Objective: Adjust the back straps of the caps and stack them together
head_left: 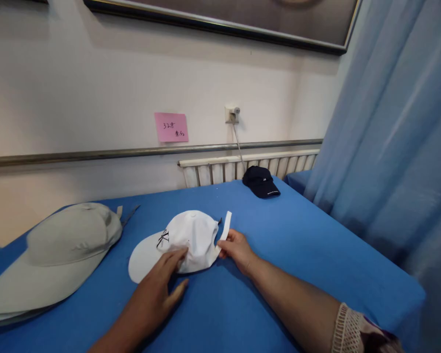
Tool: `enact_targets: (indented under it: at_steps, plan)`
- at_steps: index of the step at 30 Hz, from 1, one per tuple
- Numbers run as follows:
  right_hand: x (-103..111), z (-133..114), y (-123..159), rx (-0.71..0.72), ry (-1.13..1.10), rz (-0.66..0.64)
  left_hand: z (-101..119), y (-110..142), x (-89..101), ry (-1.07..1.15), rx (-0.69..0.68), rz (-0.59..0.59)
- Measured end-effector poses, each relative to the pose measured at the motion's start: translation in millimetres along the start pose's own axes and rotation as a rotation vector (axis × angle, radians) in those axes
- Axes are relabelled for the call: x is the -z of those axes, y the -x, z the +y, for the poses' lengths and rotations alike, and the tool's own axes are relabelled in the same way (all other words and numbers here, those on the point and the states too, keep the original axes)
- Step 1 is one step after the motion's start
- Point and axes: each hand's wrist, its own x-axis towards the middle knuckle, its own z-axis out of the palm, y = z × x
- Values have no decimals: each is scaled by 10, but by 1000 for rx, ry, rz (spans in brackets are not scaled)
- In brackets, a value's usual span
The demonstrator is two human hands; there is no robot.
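A white baseball cap (196,235) with dark lettering on its front lies on the blue-covered table, brim pointing left. Its back strap (227,224) is undone and sticks upward. My right hand (238,250) pinches the lower part of this strap between thumb and fingers. Against the near side of the cap rests my left hand (158,284), fingers stretched out and thumb apart, touching the fabric without gripping it. A small dark buckle (219,221) shows at the cap's rear opening.
Grey-beige caps (69,240) lie stacked at the left. A dark navy cap (260,181) sits at the far table edge, before a white radiator (213,172). A pink note (171,127) and a plugged socket (231,114) are on the wall. Blue curtains (385,122) hang at right.
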Motion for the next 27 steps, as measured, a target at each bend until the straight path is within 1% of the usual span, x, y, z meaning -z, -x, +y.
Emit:
enact_targets:
  at_steps: [2,4,7,10,12,14,16,17,19,20,23,25,27]
  plan:
    - [-69,2,60,10,57,-134,89,-30,-81,5,-7,-16]
    - [-106,0,125,10,82,-252,75,-80,-155,-4,1,10]
    - [-134,14,243,-6,118,-386,-67,-186,-234,-12,46,72]
    - [-185,51,393,-9,228,-477,-217,-277,-263,-12,117,116]
    - [-231,71,486,18,360,-490,-260,-288,-245,-19,157,158]
    - [-265,81,540,80,509,-458,-227,-235,-201,-24,153,222]
    - [-276,89,542,128,583,-410,-111,-128,-157,2,85,271]
    - [-272,95,526,132,576,-389,-27,-64,-141,35,32,274]
    - [-254,109,477,107,499,-366,168,48,-129,126,-60,225]
    - [-243,116,452,95,456,-355,266,85,-130,174,-77,178]
    - [-221,124,409,113,395,-323,483,84,-122,302,-34,0]
    - [-216,116,411,141,411,-304,530,21,-96,358,-8,-114]
    - [-217,98,429,144,434,-303,514,-38,-62,377,-6,-179]
